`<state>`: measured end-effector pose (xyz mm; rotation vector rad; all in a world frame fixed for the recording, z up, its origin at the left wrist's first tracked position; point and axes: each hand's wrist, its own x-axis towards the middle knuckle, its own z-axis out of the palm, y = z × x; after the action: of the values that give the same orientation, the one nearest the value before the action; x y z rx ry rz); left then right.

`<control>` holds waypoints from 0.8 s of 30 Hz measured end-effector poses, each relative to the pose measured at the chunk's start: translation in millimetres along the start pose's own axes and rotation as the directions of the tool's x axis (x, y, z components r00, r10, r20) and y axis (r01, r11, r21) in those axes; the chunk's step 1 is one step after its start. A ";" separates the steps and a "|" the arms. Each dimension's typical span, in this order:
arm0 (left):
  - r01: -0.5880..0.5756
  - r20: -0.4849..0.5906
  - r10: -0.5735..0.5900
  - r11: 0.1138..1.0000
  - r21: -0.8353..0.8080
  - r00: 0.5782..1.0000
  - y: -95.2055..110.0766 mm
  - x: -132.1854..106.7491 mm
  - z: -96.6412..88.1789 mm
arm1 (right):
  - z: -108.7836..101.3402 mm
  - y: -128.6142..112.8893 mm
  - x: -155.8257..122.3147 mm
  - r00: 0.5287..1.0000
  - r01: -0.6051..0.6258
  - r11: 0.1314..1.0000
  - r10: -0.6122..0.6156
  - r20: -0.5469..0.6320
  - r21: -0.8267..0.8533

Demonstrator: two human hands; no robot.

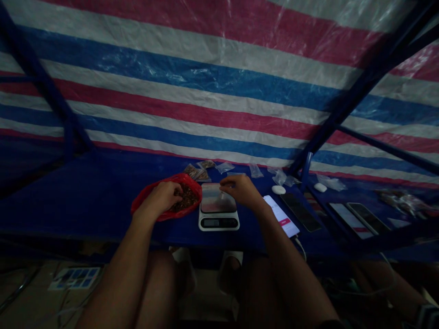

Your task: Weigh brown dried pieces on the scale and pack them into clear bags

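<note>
My left hand (164,197) reaches into a red plastic bag (146,194), fingers closed among small brown pieces (188,196); their exact kind is too dark to tell. To its right stands a white kitchen scale (219,222) with a shiny platform and a dark display. Over that platform my right hand (238,186) is pinched on what looks like a small clear plastic bag (222,194), faint in the dim light. Several small zip bags filled with brown pieces (202,172) lie just behind the red bag.
Clear bags (255,170) lie along the back of the blue table (103,196). On the right are a lit phone (281,217), a dark phone (302,212) and a white case (278,190). Blue metal posts (329,128) and a striped tarp (206,100) rise behind. Another person's leg shows at lower right.
</note>
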<state>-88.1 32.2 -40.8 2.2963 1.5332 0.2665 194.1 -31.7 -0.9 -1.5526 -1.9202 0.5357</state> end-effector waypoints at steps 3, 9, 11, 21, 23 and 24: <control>-0.001 0.005 0.001 0.999 -0.048 1.000 -3.1 -0.3 1.8 | -0.2 1.0 0.7 1.000 0.003 1.000 -0.004 -0.007 -0.025; -0.005 -0.010 0.005 0.999 -0.051 1.000 -3.6 -2.6 1.8 | 3.1 6.1 3.4 1.000 0.027 0.997 -0.028 -0.011 -0.065; -0.014 -0.025 0.013 0.999 -0.048 1.000 -1.4 -4.1 -0.1 | 4.3 7.6 4.0 0.999 0.044 0.996 -0.045 -0.017 -0.078; -0.059 -0.072 0.049 0.988 -0.144 0.996 16.5 -12.8 -18.0 | 0.0 7.7 0.2 0.997 0.047 0.999 -0.045 -0.061 0.026; -0.082 -0.075 0.070 0.982 -0.168 0.995 23.8 -12.9 -23.0 | -1.7 9.1 0.6 0.994 0.037 0.998 -0.032 -0.105 0.041; -0.097 -0.080 0.084 0.978 -0.182 0.993 29.2 -12.0 -25.7 | -2.3 10.3 1.1 0.991 0.037 0.998 -0.030 -0.133 0.051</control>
<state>-77.0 16.2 -5.0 2.2328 1.3755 0.5003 203.0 -28.4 -5.7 -1.4816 -1.8140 0.4544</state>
